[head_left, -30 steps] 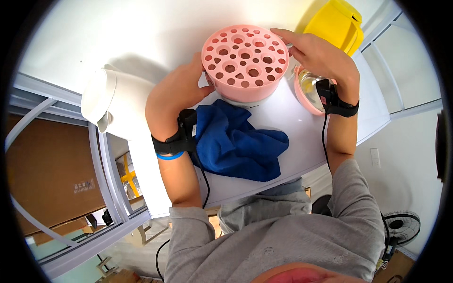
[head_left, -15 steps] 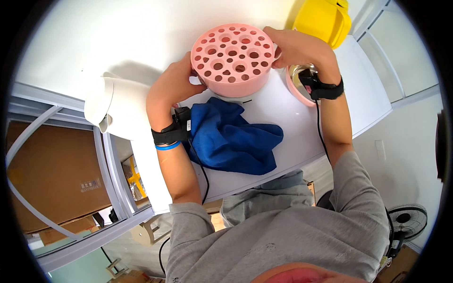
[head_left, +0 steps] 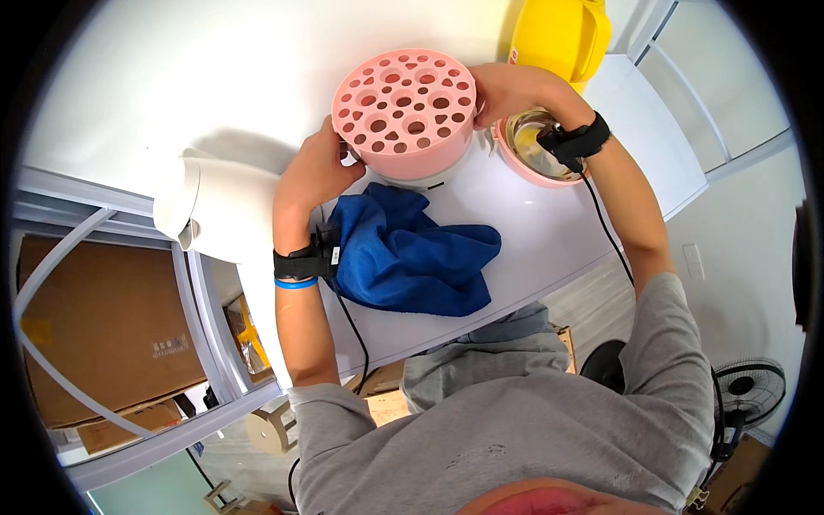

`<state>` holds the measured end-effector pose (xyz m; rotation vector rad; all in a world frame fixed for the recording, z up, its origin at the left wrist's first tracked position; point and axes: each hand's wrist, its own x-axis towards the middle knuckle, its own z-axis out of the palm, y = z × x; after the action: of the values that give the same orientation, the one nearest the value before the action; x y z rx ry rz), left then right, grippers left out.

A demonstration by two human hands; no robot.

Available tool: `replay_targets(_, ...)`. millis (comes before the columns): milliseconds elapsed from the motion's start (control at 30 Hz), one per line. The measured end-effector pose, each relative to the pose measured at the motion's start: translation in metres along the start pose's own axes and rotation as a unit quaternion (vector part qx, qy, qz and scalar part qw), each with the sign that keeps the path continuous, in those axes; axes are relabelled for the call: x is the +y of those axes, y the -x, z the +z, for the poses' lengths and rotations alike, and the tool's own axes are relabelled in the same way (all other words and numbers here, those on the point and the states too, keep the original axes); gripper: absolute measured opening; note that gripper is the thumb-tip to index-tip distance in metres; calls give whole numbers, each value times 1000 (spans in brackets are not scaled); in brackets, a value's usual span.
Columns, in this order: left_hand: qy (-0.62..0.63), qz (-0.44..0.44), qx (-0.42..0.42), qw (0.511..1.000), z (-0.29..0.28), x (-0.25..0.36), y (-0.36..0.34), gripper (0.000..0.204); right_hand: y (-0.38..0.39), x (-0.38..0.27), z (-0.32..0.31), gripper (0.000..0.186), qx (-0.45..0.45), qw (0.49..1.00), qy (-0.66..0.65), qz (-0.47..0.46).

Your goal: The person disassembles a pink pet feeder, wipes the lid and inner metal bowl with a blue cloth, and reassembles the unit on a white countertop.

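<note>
A round pink steamer basket (head_left: 412, 161), its flat top pierced with large and small holes, stands at the far middle of the white table. Around its left side my left hand (head_left: 316, 172) is closed, the thumb toward me. My right hand (head_left: 515, 90) grips the opposite side near the rim, its fingers partly hidden behind the basket. A pale base with a dark mark shows just under the basket; whether they touch I cannot tell. Close in front of it lies a crumpled blue cloth (head_left: 412, 257). Below my right wrist sits a pink-rimmed metal bowl (head_left: 522, 137).
To the left stands a white kettle-like vessel (head_left: 236, 206). A yellow jug (head_left: 549, 39) with a handle is at the far right of the table (head_left: 549, 240). Black cords run from both wrist straps. A cardboard box (head_left: 112, 318) is beyond the table's left side, a fan (head_left: 748, 390) at right.
The basket, both hands and most of the table's things sit further left in the picture as the view shifts. My right forearm has swung outward, uncovering more of the metal bowl. Both hands keep their grip.
</note>
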<state>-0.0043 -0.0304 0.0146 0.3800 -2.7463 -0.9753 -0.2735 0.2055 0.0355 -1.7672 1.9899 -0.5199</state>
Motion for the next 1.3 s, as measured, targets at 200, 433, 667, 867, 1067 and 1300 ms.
replay_targets(200, -67, -5, -2, 998, 0, 14, 6, 53, 2, 2, 6, 71, 15, 998, -50, 18)
replay_targets(433, -39, -2, 3, 999, 1, 21, 10, 48, 3, 9, 11, 71, 20, 997, -73, 3)
replay_targets(667, -107, 15, 32, 994, 8, 9, 15, 34, 5, -1, 7, 79, -4, 997, -51, 53)
replay_targets(867, -100, 6, 36, 994, 9, 13, 24, 35, 14, 14, 8, 69, 77, 994, -1, 77)
replay_targets(1067, -49, -43, 44, 997, 2, 10, 30, 55, 28, 7, -8, 49, 101, 993, 7, 57)
replay_targets(1300, -80, -26, 83, 993, -3, 12, 37, 50, 31, -4, -2, 45, 99, 994, -37, 37)
